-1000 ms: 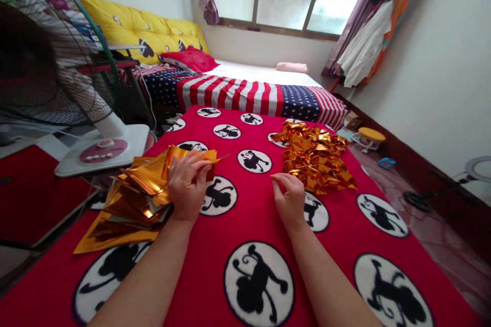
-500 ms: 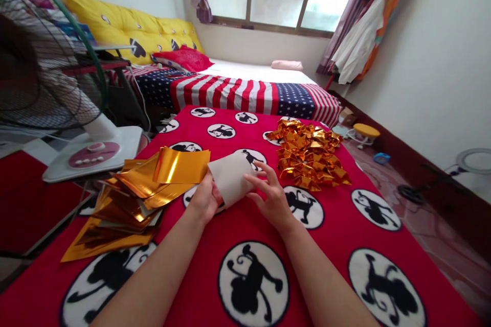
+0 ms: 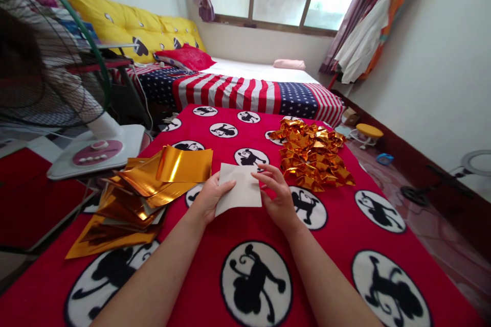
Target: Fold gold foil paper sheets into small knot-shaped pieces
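Observation:
Pale grey-white and flat, a square sheet of paper (image 3: 240,191) is held up above the red blanket. My left hand (image 3: 210,196) grips its left side, thumb on the upper face and the other fingers underneath. At the right edge is my right hand (image 3: 276,195), its fingers curved and partly apart, with fingertips over the upper right part of the sheet; its thumb is mostly hidden. Left of my hands lies a loose stack of shiny gold paper sheets (image 3: 186,166). To the right is a pile of folded gold paper pieces (image 3: 312,153).
The red blanket (image 3: 203,281) with monkey prints covers the surface under my hands. A fan (image 3: 95,150) stands at the left. Beyond are a bed (image 3: 238,93) and a yellow cushion (image 3: 111,20). A yellow stool (image 3: 368,131) stands on the floor at right.
The sheet has turned from a tilted, curved position to lying flatter and squarer between my hands. My left thumb now shows on top; my right hand has shifted slightly right.

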`<state>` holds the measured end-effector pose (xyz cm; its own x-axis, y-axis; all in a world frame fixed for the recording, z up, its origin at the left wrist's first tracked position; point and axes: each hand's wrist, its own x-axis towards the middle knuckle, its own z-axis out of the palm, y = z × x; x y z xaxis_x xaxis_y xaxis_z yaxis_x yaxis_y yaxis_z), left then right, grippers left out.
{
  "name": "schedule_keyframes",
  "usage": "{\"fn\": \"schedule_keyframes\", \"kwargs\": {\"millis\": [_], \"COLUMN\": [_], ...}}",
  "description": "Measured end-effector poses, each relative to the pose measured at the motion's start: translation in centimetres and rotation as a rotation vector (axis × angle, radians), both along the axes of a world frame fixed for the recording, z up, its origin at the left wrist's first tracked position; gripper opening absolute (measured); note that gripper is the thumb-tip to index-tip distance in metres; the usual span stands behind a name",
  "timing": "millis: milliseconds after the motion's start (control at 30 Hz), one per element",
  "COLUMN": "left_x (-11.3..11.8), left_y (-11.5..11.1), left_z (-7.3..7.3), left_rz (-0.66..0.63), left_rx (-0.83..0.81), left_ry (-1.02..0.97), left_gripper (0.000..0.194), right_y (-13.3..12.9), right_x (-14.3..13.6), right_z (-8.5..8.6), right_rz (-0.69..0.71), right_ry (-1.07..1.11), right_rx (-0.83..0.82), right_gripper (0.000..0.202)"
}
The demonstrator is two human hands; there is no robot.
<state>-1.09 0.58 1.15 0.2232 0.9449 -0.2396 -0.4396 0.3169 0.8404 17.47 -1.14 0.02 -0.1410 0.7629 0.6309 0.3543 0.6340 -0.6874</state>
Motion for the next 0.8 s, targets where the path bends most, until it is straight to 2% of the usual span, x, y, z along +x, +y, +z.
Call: {"fn": "schedule_keyframes", "kwargs": {"millis": [67,133,233,367,500,567,667,700,800], "left_x": [0.0,0.0,-0.2,-0.6,-0.6,-0.6,-0.5,-0.5,-0.3], "left_y": [0.0,0.2,0.5,0.6,0.5,0.5,0.5,0.5,0.2], "left_z": [-0.1,-0.3,-0.7,-0.8,-0.7,-0.8,-1.1,-1.1,-1.0], "left_rz": [-0.003,0.046,0.122,-0.005,-0.085,-0.079,-0.029,0.006,0.109], "left_rx": [0.023,0.057,0.102,0.14,0.248,0.294,0.393,0.458,0.669], "left_ry": [0.039,0.109,0.166,0.107,0.186,0.284,0.497,0.596,0.866], "left_gripper": [0.062,0.068,0.077,0.071,0.068,0.06,0.026,0.021,0.03], "right_y": [0.0,0.2,0.5,0.9,0.9,0.7,0.6,0.7,0.9], "right_x": [0.1,0.3,0.7,0.9,0.5,0.3,0.1,0.0,0.1], "right_z": [-0.2,-0.5,-0.9,-1.0,-0.5,-0.3,-0.2,-0.2,-0.6], "right_rz": [0.032,0.043,-0.013,-0.083,-0.046,-0.012,-0.01,-0.023,-0.083], "right_ry": [-0.029,-0.053,-0.043,0.04,0.079,0.077,0.071,0.068,0.064], "right_rx": [0.007,0.012,-0.01,-0.08,-0.14,-0.17,-0.21,-0.221,-0.261], "right_gripper": [0.041,0.036,0.034,0.026,0.015,0.012,0.013,0.014,0.023]}}
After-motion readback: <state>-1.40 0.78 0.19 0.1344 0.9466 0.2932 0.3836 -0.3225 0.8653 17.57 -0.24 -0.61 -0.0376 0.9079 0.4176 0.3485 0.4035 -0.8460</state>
